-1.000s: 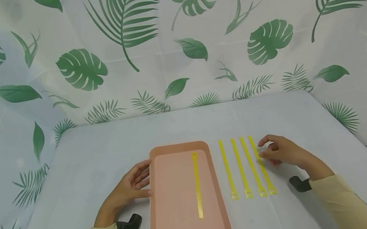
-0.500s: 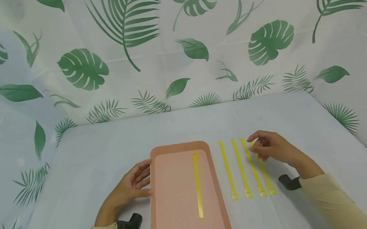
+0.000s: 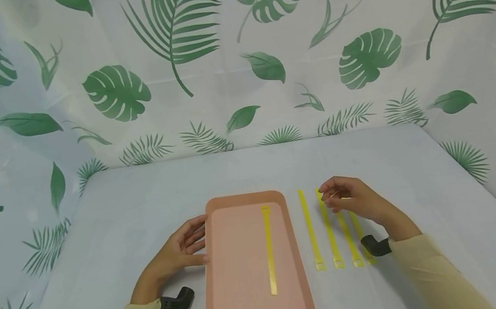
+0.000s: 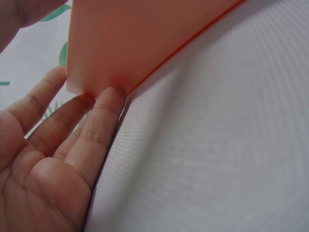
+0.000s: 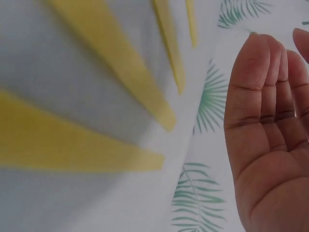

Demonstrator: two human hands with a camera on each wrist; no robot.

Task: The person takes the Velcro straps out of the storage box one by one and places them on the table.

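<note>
A pink tray [image 3: 240,270] lies on the table, and one yellow strap with a slotted end [image 3: 270,252] rests inside it toward the right. My left hand [image 3: 174,257] is at the tray's left side; its fingertips touch the outer wall [image 4: 106,53] in the left wrist view. Right of the tray, several yellow straps [image 3: 311,231] lie side by side, slotted ends toward me. Above their far part hovers my right hand [image 3: 360,204], fingers loosely bent, holding nothing. It partly hides the right-hand straps. The right wrist view shows strap tips [image 5: 140,92] beside the hand, apart from it.
White table cloth [image 3: 137,200] surrounds the tray and straps. A leaf-printed curtain [image 3: 217,88] rises behind the table and along both sides. Black wrist cameras [image 3: 177,301] stick out inward from both sleeves, the right one [image 3: 375,245] over the rightmost strap.
My right hand has moved left across the straps, from beside the rightmost one to above the second from the tray. The left hand stays at the tray; tray and straps lie as before.
</note>
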